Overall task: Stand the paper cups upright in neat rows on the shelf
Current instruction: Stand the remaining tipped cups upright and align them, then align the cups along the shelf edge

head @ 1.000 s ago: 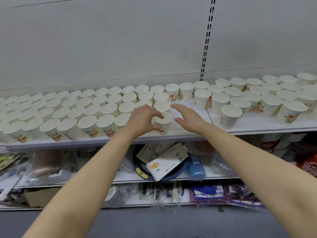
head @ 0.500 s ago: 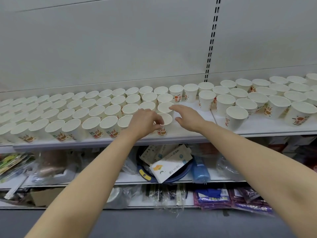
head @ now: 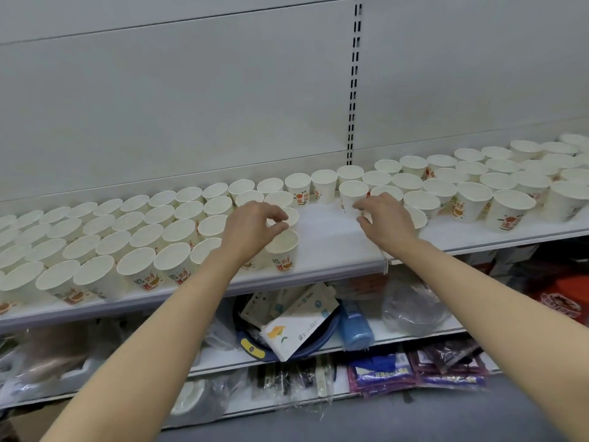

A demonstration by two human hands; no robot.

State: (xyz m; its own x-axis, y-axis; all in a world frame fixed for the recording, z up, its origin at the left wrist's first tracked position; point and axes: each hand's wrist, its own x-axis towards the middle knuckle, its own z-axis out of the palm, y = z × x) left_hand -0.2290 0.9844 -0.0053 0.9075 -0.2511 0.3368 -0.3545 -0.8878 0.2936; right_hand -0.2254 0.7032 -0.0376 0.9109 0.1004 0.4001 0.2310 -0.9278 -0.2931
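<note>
The left hand [head: 255,226] hovered, fingers curled and holding nothing, over a front-row cup [head: 283,250]. The right hand [head: 384,223] touched a cup [head: 352,196] farther right; its grasp was hidden, so hold unclear.

I see the paper cups [head: 173,264] as white, inside and out, each printed low on its wall with red characters and an orange-and-green picture. The shelf [head: 334,250] under them is white, the back panel [head: 191,106] pale grey with a column of dark slots. On the lower shelf I make out a white packet [head: 287,338] with a yellow-and-green motif, a blue roll [head: 355,327], a dark blue basin [head: 314,344] and purple packs [head: 382,373].
</note>
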